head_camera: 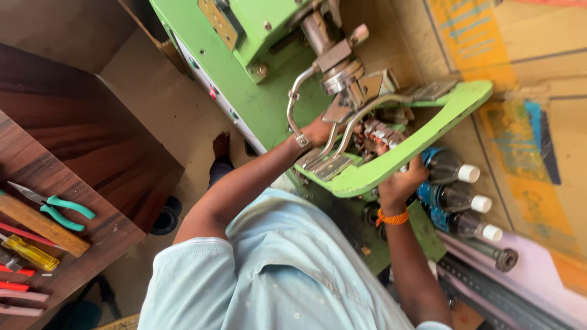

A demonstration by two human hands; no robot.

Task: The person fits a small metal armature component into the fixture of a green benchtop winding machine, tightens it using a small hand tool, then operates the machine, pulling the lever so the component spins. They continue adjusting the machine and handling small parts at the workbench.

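Two hands are busy at a green machine [257, 91] seen from above at a tilted angle. The left hand [319, 130] reaches in under the machine's metal head [339, 67] and rests among the curved steel levers [342, 137]; its fingers are hidden behind those bars, so whether it grips anything cannot be told. The right hand [400, 182], with an orange band [392, 216] at the wrist, is curled around the near edge of the curved green guard frame [422, 137], holding it from below. Small metal parts [378, 131] sit in a row inside the frame, between the two hands. As for progress, the work appears to be in its handling stage: both hands are set on the machine, but no finished piece or changed part shows, so how much is done cannot be judged. Just beside the right hand lie three bottles with white caps [458, 198]. Well apart, on a wooden table [92, 208], lie green-handled pliers [58, 208] and a yellow-handled screwdriver [30, 253].
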